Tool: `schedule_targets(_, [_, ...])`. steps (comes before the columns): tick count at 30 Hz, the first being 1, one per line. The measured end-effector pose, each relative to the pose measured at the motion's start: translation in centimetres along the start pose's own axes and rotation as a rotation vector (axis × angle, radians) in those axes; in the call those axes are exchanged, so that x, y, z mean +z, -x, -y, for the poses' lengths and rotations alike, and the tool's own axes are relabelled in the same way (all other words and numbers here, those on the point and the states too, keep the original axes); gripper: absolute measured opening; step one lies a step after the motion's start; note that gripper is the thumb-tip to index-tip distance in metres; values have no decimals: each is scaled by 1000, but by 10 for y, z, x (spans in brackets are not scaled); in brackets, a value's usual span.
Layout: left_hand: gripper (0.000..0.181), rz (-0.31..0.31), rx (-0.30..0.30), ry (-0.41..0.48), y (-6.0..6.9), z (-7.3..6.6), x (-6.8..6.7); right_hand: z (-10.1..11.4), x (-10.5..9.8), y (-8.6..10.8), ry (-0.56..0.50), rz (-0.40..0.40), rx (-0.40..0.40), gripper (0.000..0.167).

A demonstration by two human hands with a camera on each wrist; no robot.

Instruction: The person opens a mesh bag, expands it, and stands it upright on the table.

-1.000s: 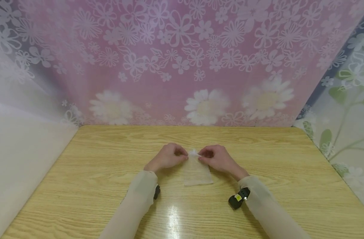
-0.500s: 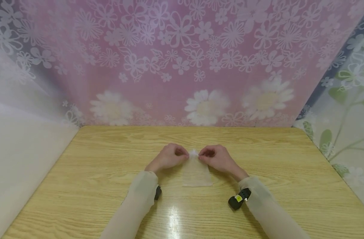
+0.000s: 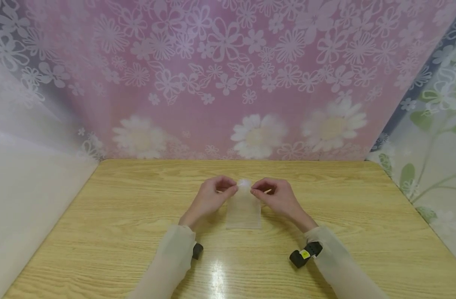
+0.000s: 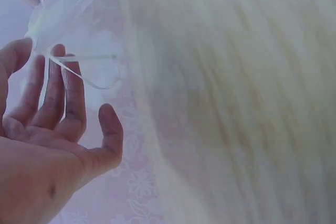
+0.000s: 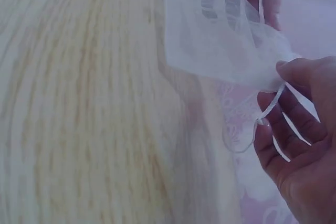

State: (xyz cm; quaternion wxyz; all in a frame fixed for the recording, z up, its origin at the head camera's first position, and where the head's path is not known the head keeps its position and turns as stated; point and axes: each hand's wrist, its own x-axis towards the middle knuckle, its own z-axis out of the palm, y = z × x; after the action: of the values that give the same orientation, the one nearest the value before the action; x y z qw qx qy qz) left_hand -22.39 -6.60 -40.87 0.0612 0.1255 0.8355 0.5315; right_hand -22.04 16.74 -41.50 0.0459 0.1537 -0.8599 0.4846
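Toward the bench's far edge, midway between its side edges, the sheer bag's neck looks gathered but not fully closed; left hand and right hand each pinch one side in their grip; the drawstring dangles slack.

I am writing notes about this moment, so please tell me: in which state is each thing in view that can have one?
Sheer white pouch: gathered at the top; whether fully closed, I cannot tell.
Drawstring: slack, looping out beside each hand.
Left hand: pinching the pouch near its top.
Right hand: pinching the pouch's opposite side.
Table: flat, with a bright reflection.
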Motion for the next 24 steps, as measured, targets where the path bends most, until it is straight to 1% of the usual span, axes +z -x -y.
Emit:
schedule_targets(3, [22, -14, -1, 48, 3, -6, 1, 2, -2, 3, -16, -25, -38, 6])
schedule_targets(8, [21, -11, 4, 85, 9, -13, 4, 8, -3, 9, -61, -45, -110, 5])
schedule_targets(13, [15, -41, 37, 131, 13, -18, 7, 15, -4, 15, -100, -56, -146, 7])
schedule_targets(17, [14, -61, 79, 166, 16, -19, 8, 19, -5, 18, -137, -71, -177, 9])
schedule_targets(20, [14, -50, 104, 187, 19, -21, 7, 21, -6, 20, -177, -82, -196, 11])
schedule_targets(24, [14, -18, 103, 211, 23, -23, 6, 24, -8, 22, -229, -96, -191, 15])
